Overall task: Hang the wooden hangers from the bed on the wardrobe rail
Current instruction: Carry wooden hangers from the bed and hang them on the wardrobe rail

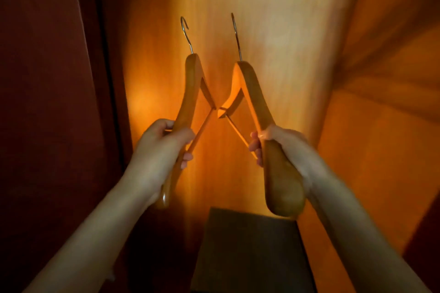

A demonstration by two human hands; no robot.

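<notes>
I hold two wooden hangers up inside a lit wooden wardrobe. My left hand (pixel 164 147) grips the near arm and crossbar of the left hanger (pixel 190 88); its metal hook (pixel 185 31) points up and curls right. My right hand (pixel 278 147) grips the near arm and crossbar of the right hanger (pixel 252 93), whose hook (pixel 237 35) is seen edge-on. The far ends of the two hangers nearly touch in the middle. No wardrobe rail is in view, nor is the bed.
The wardrobe's back panel (pixel 273 31) glows orange straight ahead. A dark door or side panel (pixel 47 78) stands on the left and a wooden side wall (pixel 385 78) on the right. A dark box-like object (pixel 250 250) sits low inside the wardrobe.
</notes>
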